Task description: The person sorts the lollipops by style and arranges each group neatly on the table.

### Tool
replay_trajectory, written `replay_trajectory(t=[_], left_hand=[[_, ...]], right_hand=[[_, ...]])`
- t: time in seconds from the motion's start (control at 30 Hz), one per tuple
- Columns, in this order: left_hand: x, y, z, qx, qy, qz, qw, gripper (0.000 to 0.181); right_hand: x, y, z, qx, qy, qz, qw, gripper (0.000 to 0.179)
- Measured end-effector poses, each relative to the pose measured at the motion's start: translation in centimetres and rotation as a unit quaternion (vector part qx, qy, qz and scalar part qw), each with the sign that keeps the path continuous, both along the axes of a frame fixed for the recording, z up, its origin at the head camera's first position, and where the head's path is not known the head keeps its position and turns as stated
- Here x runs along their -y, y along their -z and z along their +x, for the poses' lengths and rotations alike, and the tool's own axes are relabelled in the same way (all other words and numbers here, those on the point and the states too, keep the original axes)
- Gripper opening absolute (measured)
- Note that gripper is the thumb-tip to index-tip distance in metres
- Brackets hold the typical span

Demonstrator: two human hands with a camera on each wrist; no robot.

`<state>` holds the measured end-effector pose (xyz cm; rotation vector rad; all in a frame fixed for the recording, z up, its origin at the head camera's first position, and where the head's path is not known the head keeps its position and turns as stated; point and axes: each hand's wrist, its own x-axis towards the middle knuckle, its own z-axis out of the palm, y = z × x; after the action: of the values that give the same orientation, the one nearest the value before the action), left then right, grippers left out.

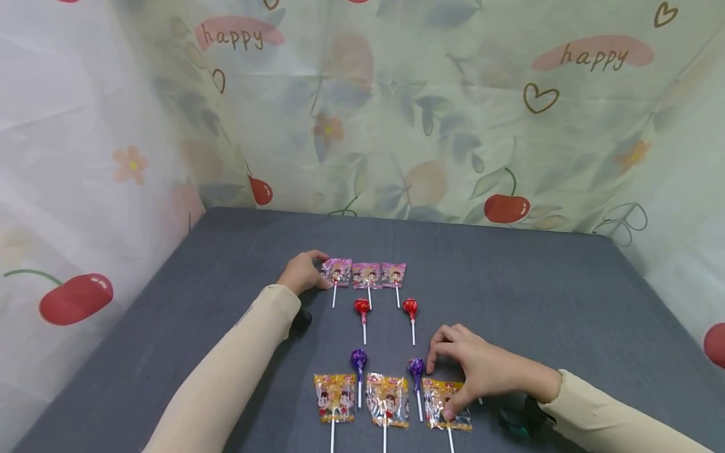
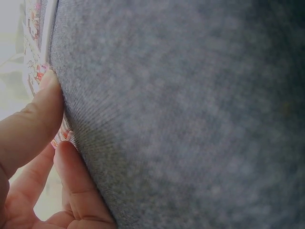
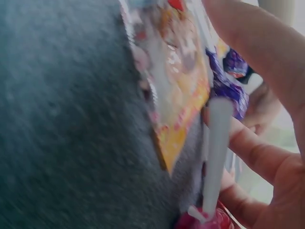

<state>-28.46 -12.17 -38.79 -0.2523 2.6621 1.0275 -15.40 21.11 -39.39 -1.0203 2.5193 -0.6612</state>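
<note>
My left hand (image 1: 303,274) has its thumb and fingers at the left edge of a pink-wrapped flat lollipop (image 1: 338,272), the leftmost of three in a row. Its thumb (image 2: 45,102) lies against the wrapper in the left wrist view. Nearer, my right hand (image 1: 472,358) spans a yellow-wrapped flat lollipop (image 1: 438,396), thumb on its lower part and index finger near its top left corner. A red lollipop (image 3: 205,220) with a white stick (image 3: 218,152) shows beneath that hand in the right wrist view, mostly hidden from the head view.
Two round red lollipops (image 1: 362,307) lie mid-table, and two purple ones (image 1: 359,360) lie nearer. Two more yellow-wrapped flat lollipops (image 1: 387,399) are left of the right hand. The dark grey tabletop (image 1: 544,289) ends at a printed curtain (image 1: 385,126).
</note>
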Motion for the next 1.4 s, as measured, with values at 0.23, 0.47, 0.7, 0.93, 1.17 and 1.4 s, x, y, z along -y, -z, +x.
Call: replay_trajectory(t=[0.23, 0.47, 0.7, 0.93, 1.17, 1.4], left_hand=[[0.0, 0.1, -0.1, -0.003, 0.002, -0.005, 1.0000, 0.064], [0.0, 0.1, -0.1, -0.001, 0.002, -0.003, 1.0000, 0.064], [-0.1, 0.0, 0.0, -0.005, 0.001, -0.005, 1.0000, 0.063], [0.0, 0.0, -0.1, -0.011, 0.008, -0.010, 0.9999, 0.062], [0.0, -0.1, 0.0, -0.008, 0.007, -0.005, 0.9999, 0.062], [-0.1, -0.4, 0.1, -0.010, 0.011, -0.006, 0.9999, 0.063]], right_hand=[[0.2, 0.2, 0.4, -0.010, 0.021, 0.027, 0.9994, 0.056], [0.3, -0.2, 0.2, 0.010, 0.024, 0.035, 0.9991, 0.051], [0.3, -0.5, -0.1, 0.019, 0.014, 0.033, 0.9992, 0.046], [0.3, -0.7, -0.4, -0.014, -0.022, 0.029, 0.9992, 0.042], [0.4, -1.2, -0.9, -0.014, -0.025, 0.040, 0.9988, 0.041], [0.2, -1.4, -1.1, 0.006, -0.030, 0.014, 0.9994, 0.043]])
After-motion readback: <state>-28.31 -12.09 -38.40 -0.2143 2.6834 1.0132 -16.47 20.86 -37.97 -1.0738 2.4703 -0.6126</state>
